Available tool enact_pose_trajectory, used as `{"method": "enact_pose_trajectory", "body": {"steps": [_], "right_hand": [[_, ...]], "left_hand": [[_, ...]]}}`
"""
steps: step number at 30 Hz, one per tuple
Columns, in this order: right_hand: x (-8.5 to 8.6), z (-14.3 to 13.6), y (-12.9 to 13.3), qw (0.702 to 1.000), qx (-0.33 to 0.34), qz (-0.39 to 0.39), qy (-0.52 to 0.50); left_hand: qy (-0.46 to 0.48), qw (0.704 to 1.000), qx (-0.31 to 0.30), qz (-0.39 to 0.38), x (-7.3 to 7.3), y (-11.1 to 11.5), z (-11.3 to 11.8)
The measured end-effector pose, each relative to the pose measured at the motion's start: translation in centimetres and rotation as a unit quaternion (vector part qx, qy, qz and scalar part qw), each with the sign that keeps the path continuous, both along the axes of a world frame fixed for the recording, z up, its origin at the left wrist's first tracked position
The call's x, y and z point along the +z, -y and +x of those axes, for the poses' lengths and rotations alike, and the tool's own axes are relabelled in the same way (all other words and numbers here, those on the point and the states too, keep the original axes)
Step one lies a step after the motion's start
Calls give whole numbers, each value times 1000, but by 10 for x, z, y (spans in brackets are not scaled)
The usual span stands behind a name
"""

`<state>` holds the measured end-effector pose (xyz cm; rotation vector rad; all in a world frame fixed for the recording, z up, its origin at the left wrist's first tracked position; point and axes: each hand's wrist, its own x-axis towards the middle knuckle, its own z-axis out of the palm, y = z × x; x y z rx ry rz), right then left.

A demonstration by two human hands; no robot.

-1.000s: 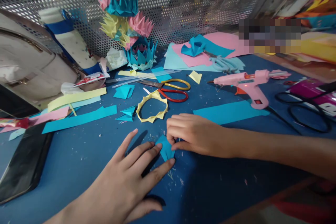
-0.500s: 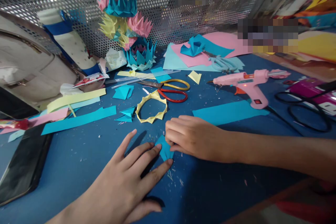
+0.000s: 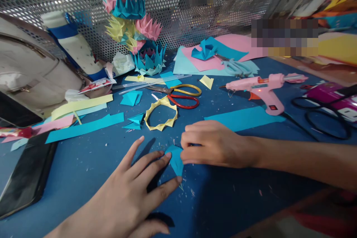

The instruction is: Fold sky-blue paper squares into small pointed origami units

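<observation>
Pinning blue paper [image 3: 175,158] on the tabletop [image 3: 92,167] | left hand [image 3: 132,187] fingers splayed, prob so it won't slide | right hand [image 3: 213,144] fingers pinching its right edge, guessing for fold control

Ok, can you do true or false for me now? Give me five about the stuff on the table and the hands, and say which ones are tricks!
1. The left hand touches the folded paper. True.
2. The right hand holds the glue gun. False: that hand is at the folded paper's edge, and the glue gun lies on the table.
3. The scissors by the ring have one red handle and one yellow. True.
4. The ring is pink. False: it is yellow.
5. The bottle is to the left of the paper tower. True.
</observation>
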<state>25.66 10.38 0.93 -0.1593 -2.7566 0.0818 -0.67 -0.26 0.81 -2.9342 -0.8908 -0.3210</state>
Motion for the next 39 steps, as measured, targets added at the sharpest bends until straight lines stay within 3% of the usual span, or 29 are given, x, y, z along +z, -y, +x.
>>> {"method": "enact_pose_trajectory", "body": {"steps": [5,11,15,20,25,31,35,39], "right_hand": [[4,7,-6,991,122,59,-10],[5,10,-23,992,115,-26,45],[12,13,-32,990,114,-34,78],[13,8,-22,993,101,45,49],[10,3,-11,985,128,117,11],[5,5,-7,988,115,97,13],[2,5,-8,991,119,60,-5],[2,6,-14,992,123,-16,-25]], "left_hand": [[9,1000,-2,-3,-1,0,-1],[-7,1000,-3,-10,0,1,-2],[-9,1000,-3,-20,1,2,-2],[60,997,14,-52,3,-3,4],[148,976,74,-143,7,-16,16],[168,955,72,-232,10,-41,25],[151,958,36,-241,13,-49,25],[152,964,29,-217,13,-40,24]]}}
